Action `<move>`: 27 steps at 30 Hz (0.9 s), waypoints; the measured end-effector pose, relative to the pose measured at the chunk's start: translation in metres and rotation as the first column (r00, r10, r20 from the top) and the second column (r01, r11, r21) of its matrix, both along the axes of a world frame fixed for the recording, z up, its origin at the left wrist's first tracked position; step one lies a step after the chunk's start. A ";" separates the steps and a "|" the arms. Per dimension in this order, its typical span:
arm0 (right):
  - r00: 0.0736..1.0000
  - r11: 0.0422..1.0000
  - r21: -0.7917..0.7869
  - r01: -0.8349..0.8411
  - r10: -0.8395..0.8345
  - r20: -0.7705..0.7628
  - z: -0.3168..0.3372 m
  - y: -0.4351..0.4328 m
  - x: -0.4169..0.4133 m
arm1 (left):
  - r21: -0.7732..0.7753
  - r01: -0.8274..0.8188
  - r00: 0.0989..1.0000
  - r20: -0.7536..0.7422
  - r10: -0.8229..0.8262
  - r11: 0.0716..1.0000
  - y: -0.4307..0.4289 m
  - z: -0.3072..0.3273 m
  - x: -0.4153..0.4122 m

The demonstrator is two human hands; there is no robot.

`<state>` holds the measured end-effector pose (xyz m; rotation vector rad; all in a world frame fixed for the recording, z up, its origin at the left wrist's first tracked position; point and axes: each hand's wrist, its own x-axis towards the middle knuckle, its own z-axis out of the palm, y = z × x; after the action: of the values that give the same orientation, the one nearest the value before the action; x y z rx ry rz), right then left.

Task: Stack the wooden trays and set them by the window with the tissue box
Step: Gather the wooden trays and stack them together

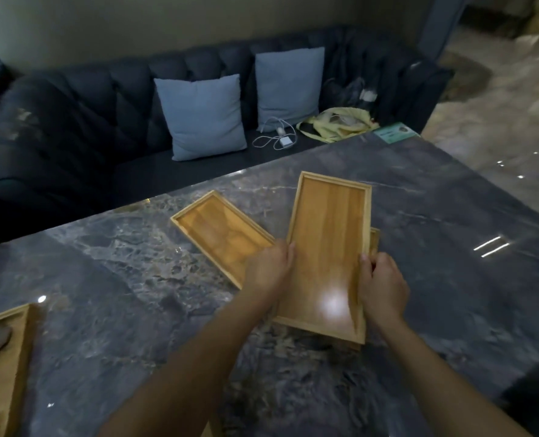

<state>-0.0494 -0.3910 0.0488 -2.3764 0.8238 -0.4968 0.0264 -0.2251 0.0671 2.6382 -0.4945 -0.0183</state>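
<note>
A long wooden tray is held over the dark marble table. My left hand grips its left rim and my right hand grips its right rim. Just under it another wooden tray peeks out along the right edge. A further wooden tray lies flat on the table to the left, its near end hidden behind my left hand. At the left edge of the view sits one more wooden tray with a grey object on it. No tissue box or window sill is in view.
A dark sofa runs behind the table with two light blue cushions, a white charger cable and a yellow bag. A green card lies at the table's far corner. Glossy floor shows at right.
</note>
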 end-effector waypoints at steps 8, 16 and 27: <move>0.965 0.989 -0.060 0.133 -0.143 -0.221 -0.029 -0.021 -0.006 | 0.210 0.251 0.967 -0.016 -0.253 0.945 -0.029 -0.037 0.018; 0.956 0.987 -0.053 0.152 -0.160 -0.245 -0.054 -0.031 -0.001 | 0.284 0.216 0.976 -0.043 -0.212 0.934 -0.040 -0.068 0.023; 0.951 0.990 0.080 0.113 -0.084 -0.298 -0.066 -0.046 -0.010 | -0.108 0.114 0.935 -0.326 -0.143 0.988 -0.030 -0.060 0.014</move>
<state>-0.0589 -0.4366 -0.0175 -2.3599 1.0772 -0.1373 0.0403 -0.2555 0.0072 2.4429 -0.5351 -0.4655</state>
